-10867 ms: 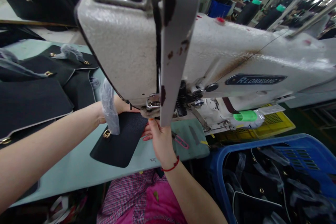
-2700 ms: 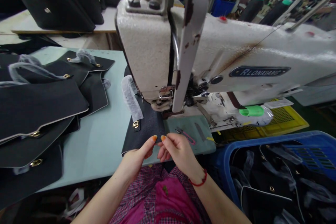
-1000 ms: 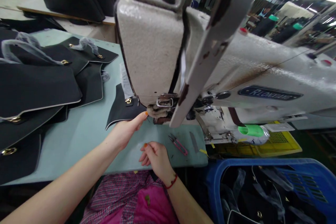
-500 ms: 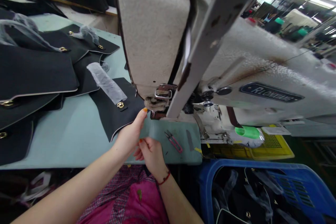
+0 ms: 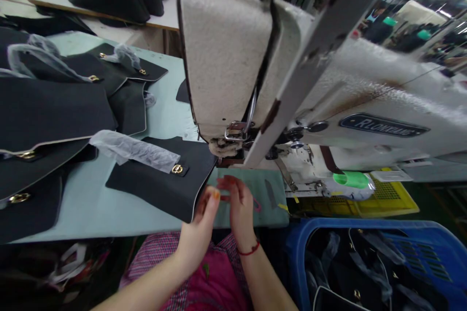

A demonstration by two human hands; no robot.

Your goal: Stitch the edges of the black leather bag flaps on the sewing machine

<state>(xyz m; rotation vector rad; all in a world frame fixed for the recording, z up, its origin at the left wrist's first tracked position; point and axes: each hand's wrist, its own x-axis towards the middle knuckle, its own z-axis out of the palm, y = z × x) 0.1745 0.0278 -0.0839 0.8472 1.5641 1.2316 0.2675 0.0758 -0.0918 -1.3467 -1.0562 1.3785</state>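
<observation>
A black leather flap (image 5: 164,184) with a gold clasp (image 5: 177,169) and a plastic-wrapped strap (image 5: 134,150) lies flat on the pale green table (image 5: 91,209), left of the sewing machine's presser foot (image 5: 233,138). My left hand (image 5: 202,226) is at the flap's near right corner, fingertips closed on its pale edge. My right hand (image 5: 239,206) hovers just to the right, below the presser foot, and is smeared by motion. It partly covers pink thread snips (image 5: 257,205) on the table. I cannot tell whether it holds them.
The white sewing machine (image 5: 226,58) fills the upper middle. Several black leather pieces (image 5: 51,112) are stacked at the left. A blue basket (image 5: 365,226) of black parts stands at the lower right, with a yellow tray (image 5: 394,201) and a green-capped bottle (image 5: 352,180) behind it.
The flap has been pulled out from under the presser foot and turned flat toward the left. My left hand slid down to its near corner. My right hand rose toward the snips.
</observation>
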